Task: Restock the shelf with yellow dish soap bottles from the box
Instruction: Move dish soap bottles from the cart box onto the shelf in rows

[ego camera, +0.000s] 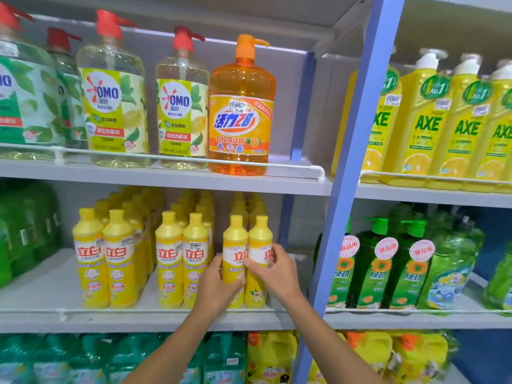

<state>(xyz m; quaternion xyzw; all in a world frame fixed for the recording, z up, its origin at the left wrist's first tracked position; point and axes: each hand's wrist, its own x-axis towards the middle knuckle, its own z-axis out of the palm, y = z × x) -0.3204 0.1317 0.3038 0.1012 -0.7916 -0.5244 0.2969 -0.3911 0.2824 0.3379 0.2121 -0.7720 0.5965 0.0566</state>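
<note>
Several rows of yellow dish soap bottles stand on the middle shelf (pixel 166 320). At the front of the rightmost rows stand two bottles side by side. My left hand (pixel 214 284) grips the left yellow bottle (pixel 235 245) around its lower body. My right hand (pixel 273 268) grips the right yellow bottle (pixel 260 239) at its label. Both bottles stand upright just behind the white rail. More yellow bottles (pixel 116 256) fill the rows to the left. The box is out of view.
An orange pump bottle (pixel 241 112) and clear pump bottles (pixel 181 106) stand on the shelf above. A blue upright post (pixel 349 167) divides the bays. Green bottles (pixel 388 267) and yellow pump bottles (pixel 432 126) fill the right bay. Refill packs lie below.
</note>
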